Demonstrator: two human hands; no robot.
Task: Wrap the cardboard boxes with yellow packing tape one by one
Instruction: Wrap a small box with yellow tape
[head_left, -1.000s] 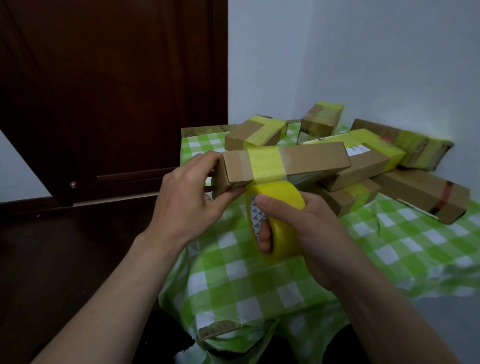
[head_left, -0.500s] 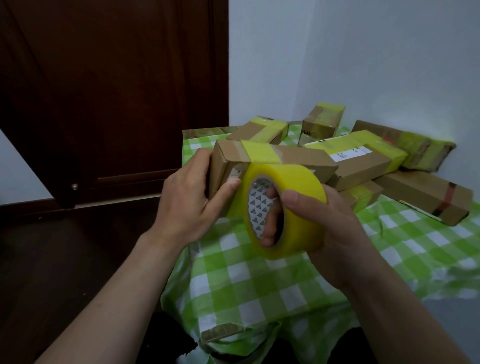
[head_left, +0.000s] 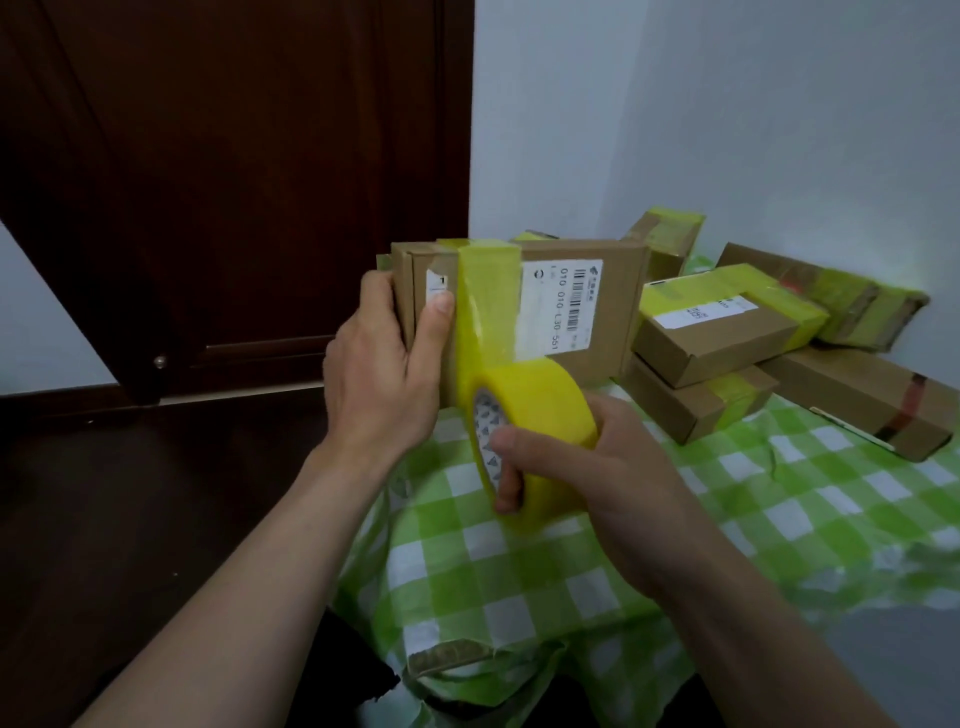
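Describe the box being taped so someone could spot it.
At the left edge of the green checked tablecloth, the left hand grips one cardboard box. Unlike the boxes piled behind, it stands upright, a strip running to the yellow tape roll.

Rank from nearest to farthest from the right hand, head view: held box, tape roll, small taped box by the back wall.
1. tape roll, gripped by the right hand.
2. held box, just above, in the left hand.
3. small taped box, far back by the wall.

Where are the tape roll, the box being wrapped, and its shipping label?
tape roll (head_left: 540, 400), head view, yellow outer surface.
box (head_left: 623, 312), head view, bare cardboard right of label.
shipping label (head_left: 563, 306), head view, near the barcode.
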